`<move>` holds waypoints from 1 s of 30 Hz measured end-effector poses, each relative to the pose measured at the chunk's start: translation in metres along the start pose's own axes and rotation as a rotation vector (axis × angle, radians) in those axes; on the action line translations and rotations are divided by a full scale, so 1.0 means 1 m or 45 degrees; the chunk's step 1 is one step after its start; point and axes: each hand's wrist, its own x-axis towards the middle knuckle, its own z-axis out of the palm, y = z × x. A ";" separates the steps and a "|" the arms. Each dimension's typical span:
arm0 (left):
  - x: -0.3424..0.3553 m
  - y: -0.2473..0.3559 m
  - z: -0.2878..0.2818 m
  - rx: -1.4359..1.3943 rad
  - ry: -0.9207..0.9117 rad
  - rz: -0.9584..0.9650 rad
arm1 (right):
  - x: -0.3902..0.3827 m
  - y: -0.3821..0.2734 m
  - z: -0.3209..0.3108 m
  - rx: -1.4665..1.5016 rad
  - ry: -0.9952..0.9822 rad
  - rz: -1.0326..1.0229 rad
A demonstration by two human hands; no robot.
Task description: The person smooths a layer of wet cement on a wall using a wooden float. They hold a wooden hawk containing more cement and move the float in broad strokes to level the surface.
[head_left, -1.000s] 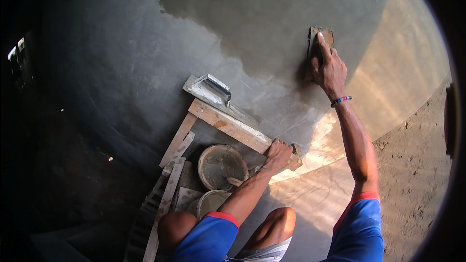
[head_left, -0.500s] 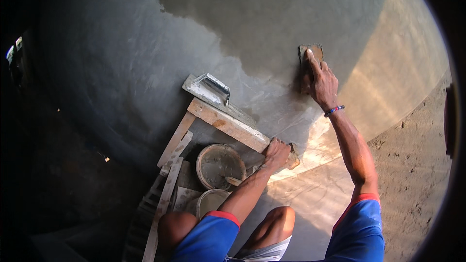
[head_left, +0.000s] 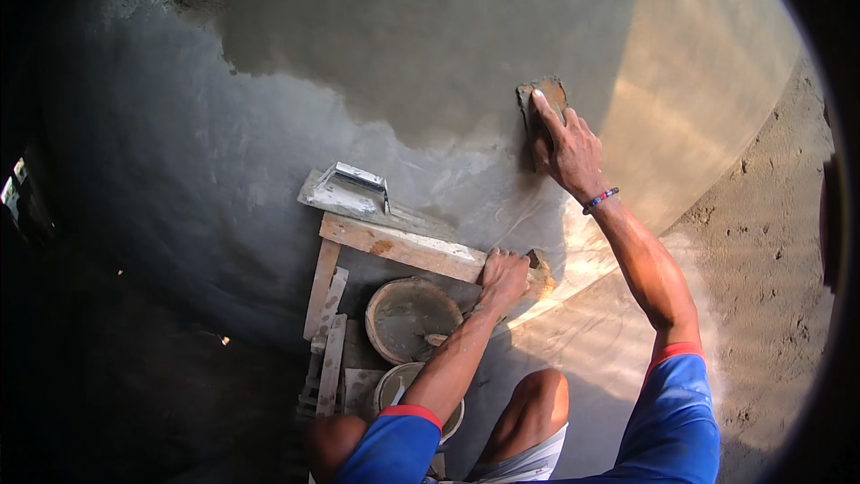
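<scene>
My right hand [head_left: 573,154] presses a small, flat, brown, mortar-edged plastering float [head_left: 554,92] against the grey plastered wall [head_left: 430,45]. Its index finger lies along the float's face, and the other fingers curl at its side. Lower down, my left hand [head_left: 505,278] is closed round a wooden beam [head_left: 403,242], close to the beam's right end. A steel trowel [head_left: 345,193] with a raised handle rests along the top of that beam, by the wall. Neither hand touches it.
Below the beam stands a round bucket [head_left: 412,318] of grey mortar with a tool handle in it. A second bucket [head_left: 394,387] is partly behind my left arm. Wooden slats [head_left: 330,341] stand left of the buckets. Rough, sandy-coloured ground [head_left: 752,242] lies at right.
The view has shifted and turned slightly. My right hand has slid the float a little to the right along the wall. My left hand keeps its grip on the beam.
</scene>
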 end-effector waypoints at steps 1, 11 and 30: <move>-0.001 -0.003 0.000 0.019 0.016 -0.004 | 0.015 -0.017 0.004 0.009 0.066 0.041; -0.001 -0.003 0.001 0.123 0.051 0.052 | -0.044 -0.003 0.026 -0.005 -0.237 -0.047; -0.008 0.000 -0.005 0.242 0.010 0.200 | -0.043 0.072 -0.008 0.118 0.367 0.302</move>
